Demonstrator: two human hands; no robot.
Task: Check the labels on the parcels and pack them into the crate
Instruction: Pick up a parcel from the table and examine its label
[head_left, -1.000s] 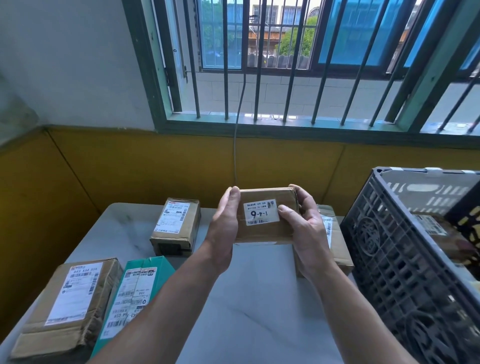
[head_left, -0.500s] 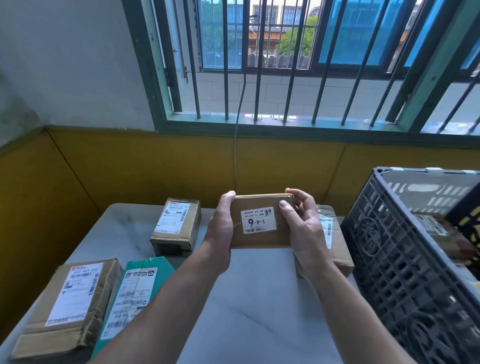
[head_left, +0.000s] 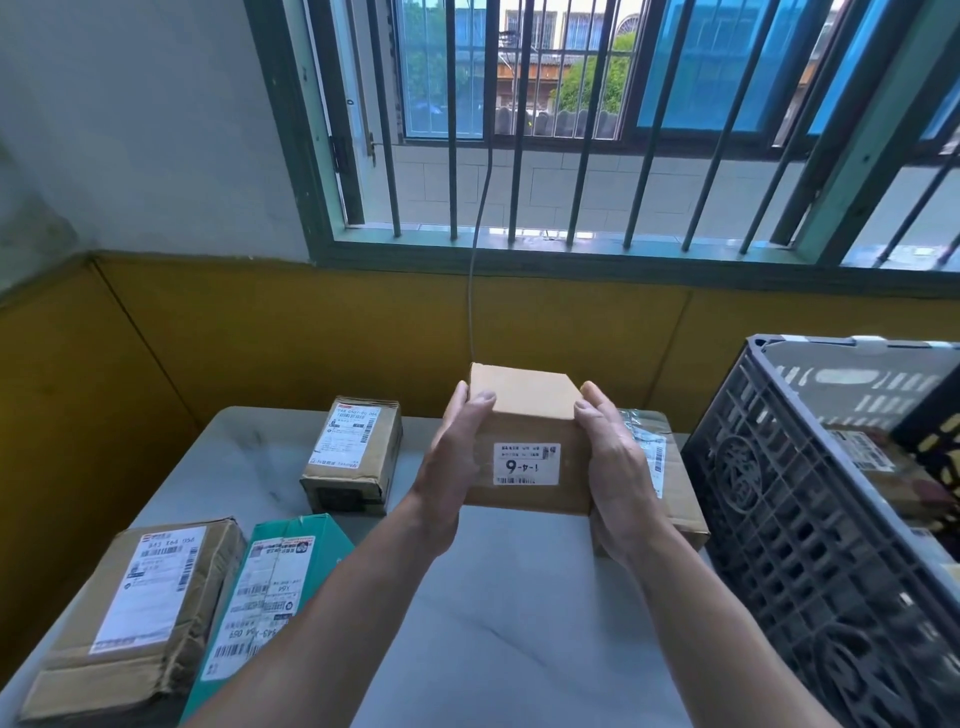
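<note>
Grey crate (head_left: 810, 545), right of frame, w/ parcel (head_left: 878, 462) inside; left hand (head_left: 457, 457) & right hand (head_left: 618, 467) grip cardboard box (head_left: 524, 410), centre; label (head_left: 526, 464) upside down: 1-4-6.

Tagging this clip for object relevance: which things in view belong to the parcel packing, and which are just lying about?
Job: held parcel, gripped by left hand and right hand; its label; small brown parcel; large brown parcel; green parcel; taped parcel; grey crate, with a packed parcel inside.

Not job: table; hanging cable; window bars.
</note>
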